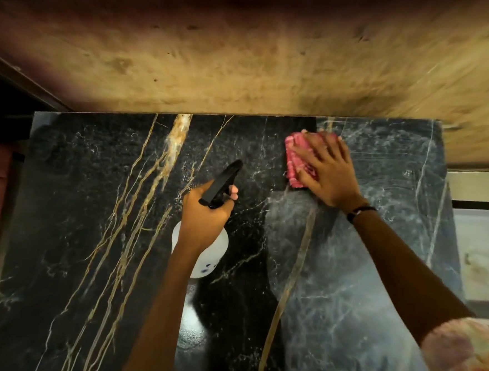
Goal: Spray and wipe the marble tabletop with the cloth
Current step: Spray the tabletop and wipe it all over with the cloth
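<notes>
Black marble tabletop (pixel 97 204) with gold and white veins fills the view below a tan wall (pixel 246 55). Above its middle, a translucent white plastic spray bottle (pixel 203 257) with a black trigger head (pixel 221 183) points up and away toward the wall; its contents cannot be told. The left hand (pixel 203 220) is closed around the bottle's neck. The right hand (pixel 325 170) lies flat, fingers spread, pressing a folded pink cloth (pixel 297 157) onto the tabletop near the far edge.
</notes>
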Demonstrator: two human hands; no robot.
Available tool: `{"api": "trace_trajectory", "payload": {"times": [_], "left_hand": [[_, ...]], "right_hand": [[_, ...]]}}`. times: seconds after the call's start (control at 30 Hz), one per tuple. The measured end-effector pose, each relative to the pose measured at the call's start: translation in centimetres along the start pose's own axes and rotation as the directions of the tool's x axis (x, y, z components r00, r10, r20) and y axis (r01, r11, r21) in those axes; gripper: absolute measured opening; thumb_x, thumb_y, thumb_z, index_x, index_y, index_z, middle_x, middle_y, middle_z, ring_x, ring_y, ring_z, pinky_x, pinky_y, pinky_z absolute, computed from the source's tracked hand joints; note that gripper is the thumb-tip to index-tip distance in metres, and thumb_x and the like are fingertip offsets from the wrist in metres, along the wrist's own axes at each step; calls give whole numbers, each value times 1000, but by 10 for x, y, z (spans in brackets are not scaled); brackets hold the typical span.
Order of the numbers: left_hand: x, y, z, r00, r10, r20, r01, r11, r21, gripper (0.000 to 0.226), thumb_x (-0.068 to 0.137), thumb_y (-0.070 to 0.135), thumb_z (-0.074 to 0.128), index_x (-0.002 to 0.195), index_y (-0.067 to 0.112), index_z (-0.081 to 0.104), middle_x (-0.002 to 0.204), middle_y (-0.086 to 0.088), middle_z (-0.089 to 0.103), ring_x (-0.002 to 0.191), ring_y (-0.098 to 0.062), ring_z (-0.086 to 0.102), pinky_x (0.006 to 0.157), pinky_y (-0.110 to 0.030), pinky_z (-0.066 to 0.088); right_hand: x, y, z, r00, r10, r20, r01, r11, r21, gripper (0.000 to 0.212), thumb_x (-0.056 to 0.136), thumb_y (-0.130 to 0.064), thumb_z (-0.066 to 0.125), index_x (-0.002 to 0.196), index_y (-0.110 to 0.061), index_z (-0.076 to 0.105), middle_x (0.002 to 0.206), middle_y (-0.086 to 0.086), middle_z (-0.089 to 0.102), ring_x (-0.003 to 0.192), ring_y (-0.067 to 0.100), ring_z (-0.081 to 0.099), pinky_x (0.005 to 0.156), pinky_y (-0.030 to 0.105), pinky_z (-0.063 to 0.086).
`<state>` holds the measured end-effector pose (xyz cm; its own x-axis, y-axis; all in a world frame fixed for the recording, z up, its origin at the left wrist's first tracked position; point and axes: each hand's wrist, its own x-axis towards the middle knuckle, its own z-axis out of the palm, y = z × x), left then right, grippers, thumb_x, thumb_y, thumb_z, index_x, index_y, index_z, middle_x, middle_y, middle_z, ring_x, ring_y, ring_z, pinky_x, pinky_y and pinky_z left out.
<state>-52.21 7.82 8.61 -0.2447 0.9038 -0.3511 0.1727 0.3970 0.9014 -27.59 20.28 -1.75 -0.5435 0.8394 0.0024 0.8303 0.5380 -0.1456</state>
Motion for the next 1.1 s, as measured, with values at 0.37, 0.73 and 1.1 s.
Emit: {"api": "trace_trajectory", "payload": {"times": [0.37, 0.73, 1.1], "left_hand": [[-17, -5, 17, 999, -37, -18, 37, 999, -21, 30, 83, -9, 54, 78, 19, 65, 79, -5, 66, 45, 0, 50, 47, -9, 36], [-33, -8, 26, 998, -46, -40, 45, 999, -24, 36, 82, -5, 59, 72, 29, 67, 76, -3, 68, 57, -10, 56, 54, -19, 47], [-70, -13, 38, 999, -17, -31, 17, 1000, -2, 39, 80, -7, 58, 71, 31, 66, 75, 3, 68, 57, -2, 58, 54, -9, 44]], "right_hand": [[46, -37, 9, 1000, 0, -11, 0, 1000, 13, 54, 96, -51, 38, 146, -31, 37, 157, 7, 30, 146, 35, 22, 118, 58, 7], [-26, 24, -10, 968, 250, 16, -250, 967, 55, 61, 92, -59, 25, 146, -32, 39, 157, 4, 31, 145, 35, 23, 119, 55, 12], [-91, -56, 13, 987, -152, 57, 150, 988, 47, 57, 96, -58, 27, 148, -35, 34, 159, 1, 26, 148, 29, 17, 120, 55, 9]]}}
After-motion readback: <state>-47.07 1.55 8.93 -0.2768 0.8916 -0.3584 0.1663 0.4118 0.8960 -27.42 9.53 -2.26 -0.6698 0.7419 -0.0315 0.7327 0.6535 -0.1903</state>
